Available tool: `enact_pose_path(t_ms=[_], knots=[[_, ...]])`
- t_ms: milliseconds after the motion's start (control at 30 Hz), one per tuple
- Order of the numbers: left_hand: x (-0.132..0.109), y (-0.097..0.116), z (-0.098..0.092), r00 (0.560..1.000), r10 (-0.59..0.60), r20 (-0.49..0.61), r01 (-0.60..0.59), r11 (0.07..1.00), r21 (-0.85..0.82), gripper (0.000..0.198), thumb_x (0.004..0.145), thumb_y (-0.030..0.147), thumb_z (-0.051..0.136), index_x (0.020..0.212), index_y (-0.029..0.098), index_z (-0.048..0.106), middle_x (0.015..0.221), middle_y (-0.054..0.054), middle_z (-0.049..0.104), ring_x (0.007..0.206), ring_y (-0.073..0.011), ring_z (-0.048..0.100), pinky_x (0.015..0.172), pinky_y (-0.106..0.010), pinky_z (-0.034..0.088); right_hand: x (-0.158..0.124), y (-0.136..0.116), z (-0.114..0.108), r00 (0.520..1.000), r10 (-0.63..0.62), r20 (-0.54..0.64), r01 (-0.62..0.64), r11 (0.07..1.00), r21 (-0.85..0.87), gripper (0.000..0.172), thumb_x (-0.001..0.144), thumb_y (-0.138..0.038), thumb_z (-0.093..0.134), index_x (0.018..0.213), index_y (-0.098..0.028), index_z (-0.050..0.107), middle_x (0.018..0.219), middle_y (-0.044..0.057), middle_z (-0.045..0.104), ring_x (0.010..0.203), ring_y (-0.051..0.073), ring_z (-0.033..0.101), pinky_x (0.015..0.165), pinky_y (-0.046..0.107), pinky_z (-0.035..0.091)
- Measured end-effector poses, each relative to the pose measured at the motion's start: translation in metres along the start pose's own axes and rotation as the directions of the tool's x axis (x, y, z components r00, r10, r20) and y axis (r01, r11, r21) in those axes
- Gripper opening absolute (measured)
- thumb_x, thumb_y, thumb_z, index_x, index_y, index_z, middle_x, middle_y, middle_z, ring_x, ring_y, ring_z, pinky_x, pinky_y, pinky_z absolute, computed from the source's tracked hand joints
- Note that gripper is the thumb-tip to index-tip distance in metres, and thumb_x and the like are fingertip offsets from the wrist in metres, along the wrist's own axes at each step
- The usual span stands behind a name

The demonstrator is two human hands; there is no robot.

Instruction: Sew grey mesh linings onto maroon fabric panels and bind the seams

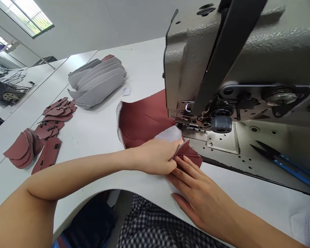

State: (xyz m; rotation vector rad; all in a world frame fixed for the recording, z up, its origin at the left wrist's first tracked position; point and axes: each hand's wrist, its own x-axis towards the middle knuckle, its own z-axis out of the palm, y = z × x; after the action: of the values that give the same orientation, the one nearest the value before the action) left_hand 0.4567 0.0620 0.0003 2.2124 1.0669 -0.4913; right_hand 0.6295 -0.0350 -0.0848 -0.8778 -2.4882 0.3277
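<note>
The left hand [155, 157] pinches the maroon panel [142, 122] beside the presser foot [186, 126], while the open right hand [200, 199] lies flat on the counter [98, 137], fingertips touching the panel.

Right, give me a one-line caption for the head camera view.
The left hand and right hand handle a maroon panel at an industrial sewing machine.

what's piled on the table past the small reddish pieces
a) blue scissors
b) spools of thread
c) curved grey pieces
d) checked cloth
C: the curved grey pieces lie in overlapping rows on the white table, farther along it than the small reddish pieces.
</note>
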Motion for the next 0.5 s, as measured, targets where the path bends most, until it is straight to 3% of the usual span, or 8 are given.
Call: enact_pose_path(t_ms=[100, 300, 400, 500], knots=[[0.003, -0.003, 0.005, 1.0, 0.026, -0.006, -0.026, 1.0, 0.007, 0.072, 0.085, 0.022, 0.047, 0.156, 0.012, 0.032, 0.099, -0.011, 0.076, 0.082, -0.0284, 0.071, 0.06, -0.032, 0.048, 0.0, 0.002, 0.002, 1.0, 0.003, -0.011, -0.003, 1.0, -0.02, 0.045, 0.1, -0.027, 0.048, 0.141, -0.013, 0.058, 0.143, 0.008, 0.059, 0.137, 0.032, 0.049, 0.113, 0.051, 0.048], [0.012, -0.01, 0.007, 0.998, 0.023, -0.056, -0.02, 0.998, 0.062, 0.074, 0.087, 0.018, 0.045, 0.158, 0.012, 0.027, 0.09, -0.007, 0.076, 0.072, -0.0245, 0.069, 0.063, -0.033, 0.05, 0.007, 0.007, 0.005, 1.0, 0.024, 0.011, -0.024, 1.0, -0.011, 0.046, 0.1, -0.032, 0.048, 0.14, -0.011, 0.059, 0.144, 0.011, 0.058, 0.139, 0.034, 0.046, 0.115, 0.053, 0.045], [0.011, -0.014, 0.012, 0.987, 0.079, -0.139, -0.06, 0.988, 0.142, 0.063, 0.087, 0.015, 0.047, 0.15, 0.014, 0.04, 0.088, -0.006, 0.075, 0.069, -0.022, 0.067, 0.062, -0.032, 0.051, 0.009, 0.01, 0.004, 0.999, 0.033, 0.02, -0.033, 0.999, -0.008, 0.048, 0.1, -0.035, 0.049, 0.141, -0.011, 0.058, 0.146, 0.01, 0.057, 0.142, 0.034, 0.041, 0.117, 0.054, 0.041], [0.006, -0.019, 0.02, 0.946, 0.19, -0.262, -0.11, 0.95, 0.292, 0.046, 0.089, 0.014, 0.049, 0.133, 0.016, 0.057, 0.105, -0.01, 0.072, 0.09, -0.0254, 0.067, 0.071, -0.035, 0.055, 0.01, 0.008, 0.005, 0.999, 0.008, 0.033, -0.007, 1.0, -0.016, 0.052, 0.101, -0.039, 0.048, 0.143, -0.009, 0.056, 0.145, 0.011, 0.057, 0.139, 0.033, 0.044, 0.117, 0.051, 0.041]])
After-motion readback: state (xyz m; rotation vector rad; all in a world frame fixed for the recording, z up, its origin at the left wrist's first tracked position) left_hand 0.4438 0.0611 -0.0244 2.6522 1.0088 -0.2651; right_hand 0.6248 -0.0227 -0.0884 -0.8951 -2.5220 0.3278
